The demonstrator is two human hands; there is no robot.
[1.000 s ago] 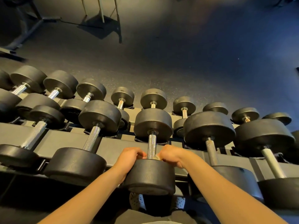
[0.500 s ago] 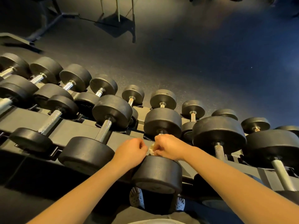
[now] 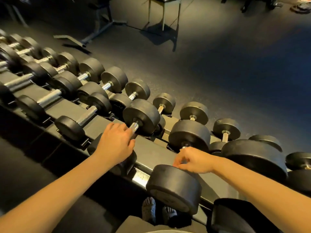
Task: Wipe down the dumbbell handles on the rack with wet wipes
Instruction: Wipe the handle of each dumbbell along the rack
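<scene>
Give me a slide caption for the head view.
Left hand grips one knurled steel dumbbell handle; right hand holds the neighbouring dumbbell's handle on the black rack.

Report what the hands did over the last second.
The left hand let go of the first dumbbell and moved left to grip the neighbour's handle. The right hand stays curled on the first dumbbell's handle. The view swung left. All the dumbbells remain on the rack. The wipe is not clearly visible now.
</scene>
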